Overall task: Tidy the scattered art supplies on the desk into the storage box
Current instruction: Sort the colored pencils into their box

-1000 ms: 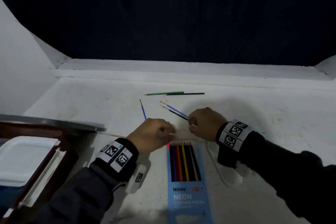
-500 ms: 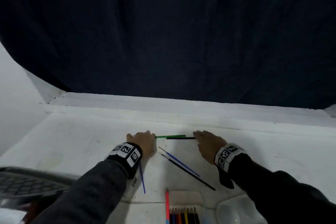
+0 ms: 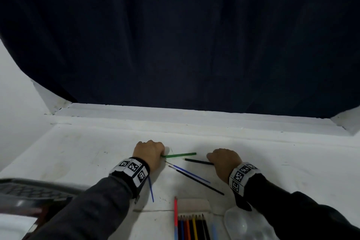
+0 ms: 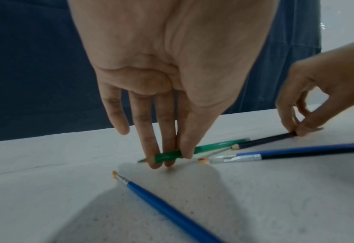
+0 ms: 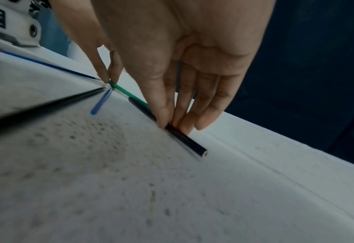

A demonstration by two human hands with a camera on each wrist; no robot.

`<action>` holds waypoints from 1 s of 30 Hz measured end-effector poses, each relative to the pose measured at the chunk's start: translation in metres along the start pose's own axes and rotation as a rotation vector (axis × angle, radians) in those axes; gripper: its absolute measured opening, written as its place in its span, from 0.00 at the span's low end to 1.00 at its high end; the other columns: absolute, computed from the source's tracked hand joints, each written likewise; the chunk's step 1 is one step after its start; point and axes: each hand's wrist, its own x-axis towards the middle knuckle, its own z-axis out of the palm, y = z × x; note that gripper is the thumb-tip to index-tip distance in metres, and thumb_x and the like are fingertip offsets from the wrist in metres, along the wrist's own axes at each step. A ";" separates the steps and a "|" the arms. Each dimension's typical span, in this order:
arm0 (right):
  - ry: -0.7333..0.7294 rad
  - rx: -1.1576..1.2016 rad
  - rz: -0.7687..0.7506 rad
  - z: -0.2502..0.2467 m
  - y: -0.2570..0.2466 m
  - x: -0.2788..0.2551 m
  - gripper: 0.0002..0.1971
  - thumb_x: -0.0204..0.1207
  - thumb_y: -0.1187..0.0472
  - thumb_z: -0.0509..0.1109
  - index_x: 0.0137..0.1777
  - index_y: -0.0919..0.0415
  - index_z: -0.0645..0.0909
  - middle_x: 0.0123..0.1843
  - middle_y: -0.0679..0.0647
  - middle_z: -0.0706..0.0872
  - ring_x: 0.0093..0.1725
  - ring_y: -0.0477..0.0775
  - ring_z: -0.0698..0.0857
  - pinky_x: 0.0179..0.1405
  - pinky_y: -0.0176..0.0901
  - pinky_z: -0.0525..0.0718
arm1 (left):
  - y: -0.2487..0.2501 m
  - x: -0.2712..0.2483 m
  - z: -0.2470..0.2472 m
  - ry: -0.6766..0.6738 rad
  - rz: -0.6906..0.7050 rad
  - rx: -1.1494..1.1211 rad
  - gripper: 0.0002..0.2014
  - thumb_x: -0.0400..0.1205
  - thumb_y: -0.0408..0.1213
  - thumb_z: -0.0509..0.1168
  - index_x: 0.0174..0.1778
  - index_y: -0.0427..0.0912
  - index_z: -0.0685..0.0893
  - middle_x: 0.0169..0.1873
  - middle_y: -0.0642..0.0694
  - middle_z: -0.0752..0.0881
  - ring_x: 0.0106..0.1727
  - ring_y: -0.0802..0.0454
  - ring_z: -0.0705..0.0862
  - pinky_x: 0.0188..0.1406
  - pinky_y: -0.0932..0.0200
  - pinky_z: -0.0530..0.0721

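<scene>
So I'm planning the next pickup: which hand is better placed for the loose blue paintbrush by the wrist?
Left. The blue paintbrush lies beside the left hand; the right hand is farther.

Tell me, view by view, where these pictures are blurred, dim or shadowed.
Head view: dim overall; the dark backdrop fills the top, and the box at lower left is smeared. Left wrist view: the left hand casts a broad shadow on the desk; the near blue brush blurs toward the lens. Right wrist view: grainy desk, and the black brush is streaked.
</scene>
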 end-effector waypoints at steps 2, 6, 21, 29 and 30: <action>0.021 0.077 0.001 -0.002 0.002 -0.015 0.24 0.81 0.64 0.61 0.77 0.58 0.66 0.72 0.59 0.75 0.69 0.60 0.76 0.66 0.48 0.77 | -0.002 -0.009 -0.007 0.086 -0.020 -0.193 0.08 0.81 0.43 0.64 0.53 0.54 0.87 0.52 0.50 0.89 0.53 0.47 0.86 0.53 0.57 0.81; 0.055 0.315 0.031 -0.006 -0.001 -0.048 0.28 0.78 0.66 0.61 0.80 0.56 0.65 0.70 0.62 0.77 0.68 0.62 0.79 0.63 0.47 0.80 | -0.001 -0.041 -0.030 0.279 -0.047 -0.636 0.05 0.78 0.42 0.72 0.36 0.56 0.90 0.37 0.57 0.90 0.39 0.60 0.87 0.45 0.65 0.85; 0.366 0.910 -0.010 0.021 -0.050 -0.135 0.40 0.67 0.67 0.71 0.80 0.52 0.62 0.46 0.50 0.82 0.42 0.50 0.82 0.37 0.36 0.80 | 0.059 -0.153 -0.035 0.268 0.008 -1.344 0.11 0.81 0.38 0.71 0.42 0.32 0.91 0.37 0.40 0.91 0.39 0.46 0.92 0.51 0.54 0.88; 0.456 1.039 0.029 0.025 -0.058 -0.125 0.27 0.73 0.70 0.67 0.66 0.48 0.62 0.40 0.60 0.83 0.36 0.58 0.87 0.36 0.54 0.88 | 0.075 -0.125 -0.007 0.140 -0.010 -1.303 0.10 0.82 0.37 0.71 0.37 0.36 0.87 0.37 0.37 0.89 0.37 0.47 0.92 0.54 0.47 0.88; 0.463 1.064 0.024 0.024 -0.058 -0.122 0.22 0.75 0.69 0.65 0.62 0.48 0.62 0.40 0.62 0.83 0.35 0.59 0.88 0.36 0.58 0.88 | 0.075 -0.119 -0.003 0.124 -0.007 -1.278 0.12 0.82 0.38 0.71 0.37 0.34 0.86 0.38 0.38 0.89 0.38 0.48 0.92 0.55 0.47 0.88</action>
